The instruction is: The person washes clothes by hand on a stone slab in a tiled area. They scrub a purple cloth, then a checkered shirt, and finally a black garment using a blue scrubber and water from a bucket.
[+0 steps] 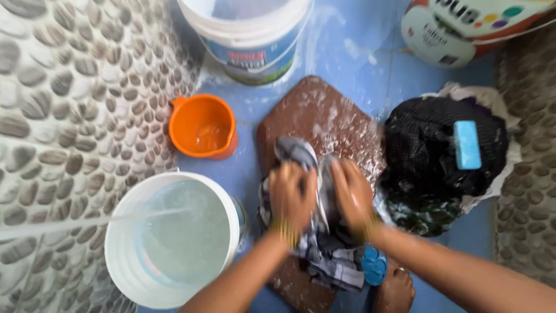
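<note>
The grey cloth (313,232) is squeezed by both hands, left hand (291,194) and right hand (351,194), on the brown slab (324,116), lying long toward the person.

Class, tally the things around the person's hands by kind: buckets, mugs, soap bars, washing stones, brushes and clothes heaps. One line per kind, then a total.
Buckets: 3 (water bucket, top bucket, tipped bucket)
Orange mug: 1
Blue soap bar: 1
Brown stone: 1
Blue brush: 1
Clothes heaps: 2 (grey cloth under both hands, dark pile)
Total: 9
</note>
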Demonstrator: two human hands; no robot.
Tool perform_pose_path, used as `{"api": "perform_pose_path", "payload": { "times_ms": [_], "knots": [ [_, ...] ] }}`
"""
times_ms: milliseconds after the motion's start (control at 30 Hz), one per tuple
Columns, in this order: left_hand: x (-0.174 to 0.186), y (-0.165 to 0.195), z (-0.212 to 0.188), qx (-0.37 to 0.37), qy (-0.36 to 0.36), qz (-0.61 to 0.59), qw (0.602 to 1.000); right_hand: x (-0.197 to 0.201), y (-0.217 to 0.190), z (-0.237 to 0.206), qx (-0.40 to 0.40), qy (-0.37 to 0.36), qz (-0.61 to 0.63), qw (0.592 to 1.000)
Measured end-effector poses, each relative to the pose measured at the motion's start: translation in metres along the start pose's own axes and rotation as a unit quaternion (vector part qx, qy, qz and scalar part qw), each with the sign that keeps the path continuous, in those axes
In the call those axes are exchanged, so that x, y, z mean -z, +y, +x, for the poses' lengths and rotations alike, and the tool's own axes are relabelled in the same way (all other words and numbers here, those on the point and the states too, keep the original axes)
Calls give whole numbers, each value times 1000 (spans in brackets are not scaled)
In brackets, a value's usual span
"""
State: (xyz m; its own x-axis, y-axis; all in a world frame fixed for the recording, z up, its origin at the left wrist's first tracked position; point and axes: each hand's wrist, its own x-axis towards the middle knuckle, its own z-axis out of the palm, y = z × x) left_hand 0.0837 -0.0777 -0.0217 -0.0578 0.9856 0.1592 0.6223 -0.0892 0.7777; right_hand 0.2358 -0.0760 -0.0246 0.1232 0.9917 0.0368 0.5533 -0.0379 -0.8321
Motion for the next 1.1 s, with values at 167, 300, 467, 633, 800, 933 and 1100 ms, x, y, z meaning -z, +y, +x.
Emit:
{"api": "perform_pose_path", "payload": {
  "times_ms": [167,300,467,633,800,933,1100],
  "knots": [
    [18,6,-109,-166,-15,-67,984,15,33,-111,99,-39,-141,984],
    [-5,-11,-83,-94,-97,11,991,-3,66,-95,81,-105,-171,976],
    [-37,-18,-16,9,-78,81,994,-25,50,-30,-114,-132,-294,940],
    [-29,9,9,35,14,208,977,-28,15,2,-14,9,-393,919],
    [22,26,22,244,-336,130,901,10,-18,19,-207,-257,-194,924],
    [41,30,-19,226,-335,52,913,27,-33,-48,-321,-146,54,934],
    [33,21,-165,-39,25,87,995,-3,-18,-175,-25,42,-241,969]
  ]
}}
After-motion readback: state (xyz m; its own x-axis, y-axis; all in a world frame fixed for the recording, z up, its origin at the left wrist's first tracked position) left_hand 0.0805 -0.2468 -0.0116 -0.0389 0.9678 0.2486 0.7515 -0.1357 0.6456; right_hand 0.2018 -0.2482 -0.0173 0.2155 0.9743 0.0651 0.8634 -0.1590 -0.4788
